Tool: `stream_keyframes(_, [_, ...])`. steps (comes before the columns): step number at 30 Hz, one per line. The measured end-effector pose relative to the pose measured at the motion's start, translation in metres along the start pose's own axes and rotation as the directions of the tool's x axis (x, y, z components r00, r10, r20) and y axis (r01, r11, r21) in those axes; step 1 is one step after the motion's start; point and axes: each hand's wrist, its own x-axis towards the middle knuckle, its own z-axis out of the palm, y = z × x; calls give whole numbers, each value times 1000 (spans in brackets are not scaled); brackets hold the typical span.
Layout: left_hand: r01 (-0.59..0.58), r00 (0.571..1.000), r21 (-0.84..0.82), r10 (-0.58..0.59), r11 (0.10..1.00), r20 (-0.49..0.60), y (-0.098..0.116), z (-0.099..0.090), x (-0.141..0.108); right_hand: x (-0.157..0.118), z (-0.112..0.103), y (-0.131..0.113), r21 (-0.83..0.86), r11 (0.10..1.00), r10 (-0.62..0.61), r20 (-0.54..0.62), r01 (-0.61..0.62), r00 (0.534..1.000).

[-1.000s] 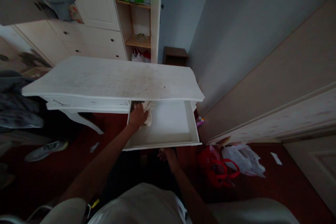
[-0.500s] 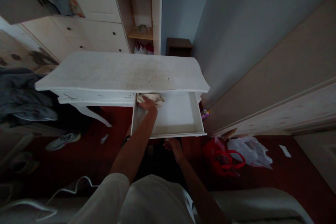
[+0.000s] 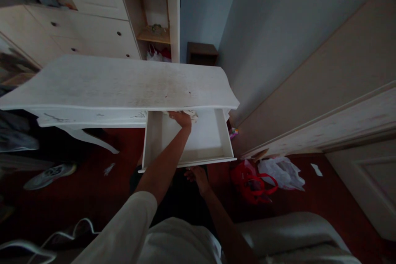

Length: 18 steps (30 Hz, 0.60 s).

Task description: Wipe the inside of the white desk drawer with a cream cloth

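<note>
A white desk [image 3: 102,82] with a dark-stained top has its right-hand drawer [image 3: 210,140] pulled out. Deep in this drawer, near its back, my left hand [image 3: 182,119] is closed on a crumpled cream cloth [image 3: 193,114] pressed against the drawer bottom. The desk's top edge hides part of the cloth. My right hand [image 3: 198,176] is just under the drawer's front edge, its fingers curled inward. Whatever those fingers hold, if anything, is too dark and small to make out.
A white cabinet [image 3: 89,41] with shelves stands behind the desk. A brown box-like unit [image 3: 202,54] is by the wall. On the red floor lie a red bag [image 3: 247,185], a white plastic bag [image 3: 283,173] and a shoe [image 3: 49,176].
My left hand has slid the cloth rightward along the back of the drawer. My right hand stays under the drawer front. The whole view has shifted somewhat to the right.
</note>
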Motion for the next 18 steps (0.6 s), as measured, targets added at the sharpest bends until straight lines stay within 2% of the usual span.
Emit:
stream_keyframes(3, [140,987,-105,-148,985,-67,16,24,-12,0,0,-1,-24,1000,-4,8,4,1000])
stream_keyframes(5, [163,983,-157,-173,974,-54,26,40,-20,0,0,-2,-46,999,-13,16,13,1000])
stream_keyframes(12, [77,997,-224,-68,971,48,52,83,-57,-1,1,-8,-129,989,-60,58,67,997])
stream_keyframes(15, [44,996,-253,-23,966,86,57,90,-69,-2,1,-9,-162,983,-79,45,85,996])
stream_keyframes(18, [-18,984,-178,49,984,170,55,87,-72,0,0,-8,-169,981,-91,58,99,994])
